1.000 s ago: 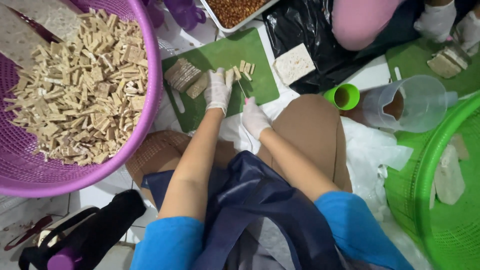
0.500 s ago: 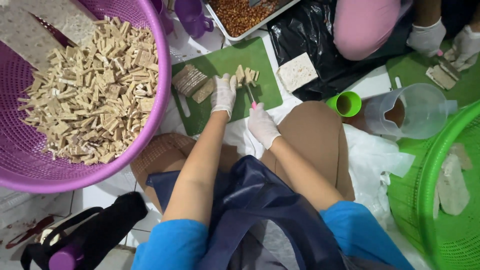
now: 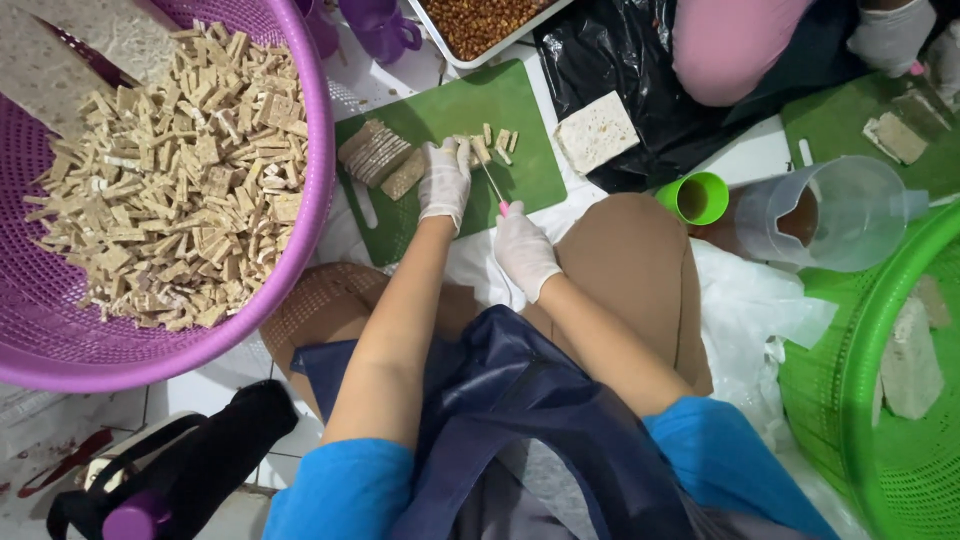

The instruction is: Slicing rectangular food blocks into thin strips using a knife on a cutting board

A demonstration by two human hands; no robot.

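— Green plastic, that cutting board (image 3: pixel 520 175); how much room is around it?

— Little. Its left edge sits just beside the purple basket (image 3: pixel 310 150), its top edge near a metal tray (image 3: pixel 437 38), and a black plastic bag (image 3: pixel 640 60) lies along its right side. The near edge meets the white sheet over the person's knee.

— Where is the knife?

— The knife (image 3: pixel 490 180) lies over the middle of the board, pink handle end toward the person, thin blade pointing away and slightly left. Its long axis runs nearly along the board's short side.

— And the hands?

— The right hand (image 3: pixel 522 250), gloved white, is closed around the knife's handle at the board's near edge. The left hand (image 3: pixel 445 180), also gloved, presses down flat on the tempeh block (image 3: pixel 478 148) beside the blade. Sliced pieces (image 3: pixel 378 158) rest on the board's left part.

— What do the containers hold?

— The purple basket is heaped with cut tan sticks. The tray holds brown grains. The clear jug (image 3: pixel 830 210) has brownish stuff inside, the green cup (image 3: pixel 697 197) stands beside it, and the green basket (image 3: pixel 850 400) holds a few pale slabs.
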